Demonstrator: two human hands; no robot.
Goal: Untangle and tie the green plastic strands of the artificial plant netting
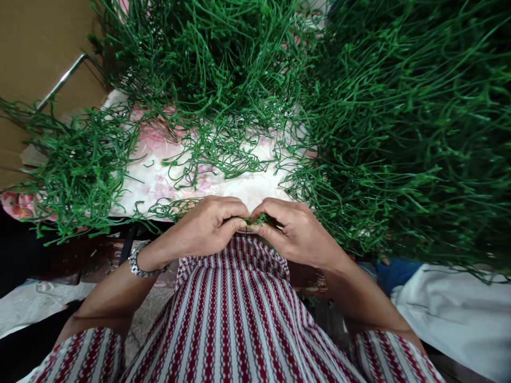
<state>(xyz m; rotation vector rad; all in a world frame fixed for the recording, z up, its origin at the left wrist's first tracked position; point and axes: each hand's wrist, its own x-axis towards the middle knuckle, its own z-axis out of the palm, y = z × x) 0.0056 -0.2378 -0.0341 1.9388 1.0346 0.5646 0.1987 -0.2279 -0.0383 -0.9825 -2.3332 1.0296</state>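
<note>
Close to my lap, my left hand [217, 223] and my right hand [293, 229] meet with their fingertips nearly touching. Both pinch a small green sprig [262, 218] by thumb and forefinger; its tufted end shows at the right fingers, and a short thin dark piece hangs at the thumbs. Most of the sprig is hidden by the fingers. Just beyond lie loose, thin, curly green stems [223, 154] with small knobbed ends, scattered over a white cloth [151, 183] with a pink flower pattern. I cannot tell whether the stems are real or plastic.
A tall heap of green stems [419, 133] fills the right side, and another heap [215, 53] stands at the back. A smaller pile [83, 165] hangs over the left edge. A bent metal rod [64, 80] is at the far left, before a brown panel [35, 48].
</note>
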